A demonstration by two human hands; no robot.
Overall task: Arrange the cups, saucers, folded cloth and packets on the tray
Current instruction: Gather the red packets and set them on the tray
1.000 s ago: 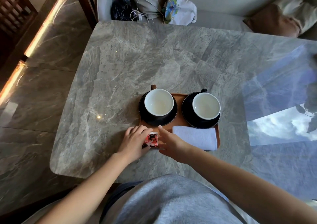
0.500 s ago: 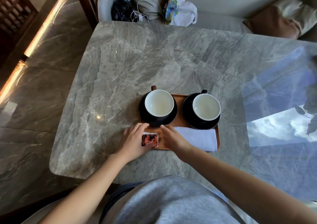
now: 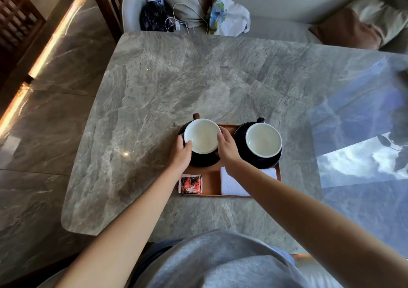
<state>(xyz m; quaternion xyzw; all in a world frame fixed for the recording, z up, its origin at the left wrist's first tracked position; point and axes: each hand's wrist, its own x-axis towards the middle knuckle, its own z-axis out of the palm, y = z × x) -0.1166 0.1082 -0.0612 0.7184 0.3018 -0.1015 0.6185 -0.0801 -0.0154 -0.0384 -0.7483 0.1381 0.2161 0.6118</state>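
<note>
Left hand (image 3: 182, 155) and right hand (image 3: 228, 153) clasp the white-lined dark ceramic cup (image 3: 202, 135) on its glossy black saucer (image 3: 205, 161) at the brown wooden tray's (image 3: 212, 184) far-left corner; uneven nudging could skid it off

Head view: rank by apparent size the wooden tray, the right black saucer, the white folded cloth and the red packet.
1. Brown wooden tray
2. Right black round saucer
3. White folded cloth; a forearm hides part, so 2 and 3 are unsure
4. Red square packet
</note>
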